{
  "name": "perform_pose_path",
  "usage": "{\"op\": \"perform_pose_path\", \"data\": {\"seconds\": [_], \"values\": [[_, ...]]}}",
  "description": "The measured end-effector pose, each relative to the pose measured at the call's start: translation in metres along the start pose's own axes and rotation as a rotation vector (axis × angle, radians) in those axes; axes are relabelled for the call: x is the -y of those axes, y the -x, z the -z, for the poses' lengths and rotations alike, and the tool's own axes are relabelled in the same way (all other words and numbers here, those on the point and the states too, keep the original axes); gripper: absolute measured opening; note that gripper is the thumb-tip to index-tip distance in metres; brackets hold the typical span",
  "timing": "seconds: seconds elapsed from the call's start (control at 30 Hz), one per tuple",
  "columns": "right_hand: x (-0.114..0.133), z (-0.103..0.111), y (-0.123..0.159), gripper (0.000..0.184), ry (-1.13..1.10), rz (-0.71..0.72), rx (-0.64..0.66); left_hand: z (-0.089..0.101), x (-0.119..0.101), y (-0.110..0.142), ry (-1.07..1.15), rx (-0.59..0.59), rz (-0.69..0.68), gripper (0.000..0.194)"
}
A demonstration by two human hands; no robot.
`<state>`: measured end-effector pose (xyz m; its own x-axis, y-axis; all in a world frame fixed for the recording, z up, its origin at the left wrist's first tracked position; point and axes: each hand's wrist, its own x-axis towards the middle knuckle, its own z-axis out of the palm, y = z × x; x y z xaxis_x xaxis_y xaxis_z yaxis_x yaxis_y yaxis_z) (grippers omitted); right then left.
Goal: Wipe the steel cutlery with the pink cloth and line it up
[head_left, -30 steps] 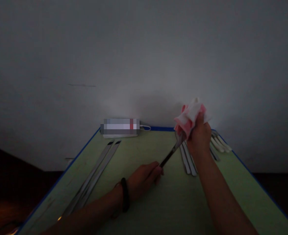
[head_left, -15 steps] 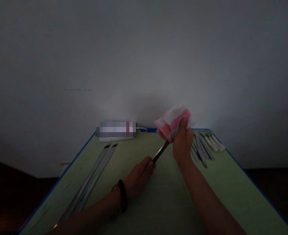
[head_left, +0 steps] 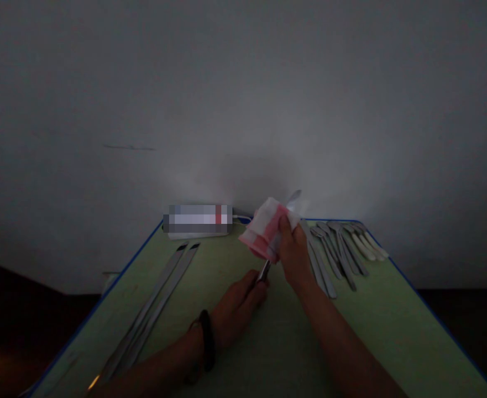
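Left grip point(head_left: 238, 304) clenched on dark-handled utensil point(head_left: 264, 270); right grip point(head_left: 298, 254) pinches pink-and-white cloth point(head_left: 267, 223) over it. Risk: cloth drag could twist utensil loose, if left slackens.

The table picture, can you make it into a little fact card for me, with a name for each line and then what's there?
Left hand: left hand grips the handle of a utensil
Right hand: right hand holds a pink-and-white cloth around the utensil
Utensil tip: shiny, poking out past the cloth
Left wrist: black band
Table: green top, blue edge
Table's left side: long grey pieces with dark far ends
Table's right side: metal cutlery and white-handled cutlery
Back left: blurred-out object, kind unclear
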<state>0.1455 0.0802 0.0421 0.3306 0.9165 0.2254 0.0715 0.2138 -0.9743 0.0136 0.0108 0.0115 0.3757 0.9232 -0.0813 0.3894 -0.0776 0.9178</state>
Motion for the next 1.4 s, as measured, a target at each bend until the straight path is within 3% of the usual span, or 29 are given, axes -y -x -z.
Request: {"op": "perform_pose_path", "data": {"seconds": [0.23,0.67,0.83,1.03,1.17,1.4], "values": [[0.000,0.015,-0.011,0.047,-0.024,-0.039,-0.056,0.001,-0.005,-0.001,-0.068,-0.030,0.056,0.033],[-0.011,0.013,-0.006,0.044,0.008,-0.173,0.120,-0.006,-0.007,-0.004,-0.091,0.042,0.139,0.032],[0.002,0.015,-0.004,0.043,0.063,-0.122,0.167,-0.006,-0.001,-0.001,-0.114,-0.002,0.030,0.029],[0.013,0.015,0.000,0.047,0.137,0.046,0.063,-0.005,0.001,-0.003,-0.139,-0.122,-0.037,0.029],[0.001,0.013,0.019,0.044,0.145,0.130,-0.036,-0.006,0.001,0.001,-0.145,-0.176,-0.032,0.030],[-0.037,0.009,0.051,0.046,0.126,0.002,0.097,-0.010,-0.004,0.010,-0.107,-0.196,0.072,0.033]]}}
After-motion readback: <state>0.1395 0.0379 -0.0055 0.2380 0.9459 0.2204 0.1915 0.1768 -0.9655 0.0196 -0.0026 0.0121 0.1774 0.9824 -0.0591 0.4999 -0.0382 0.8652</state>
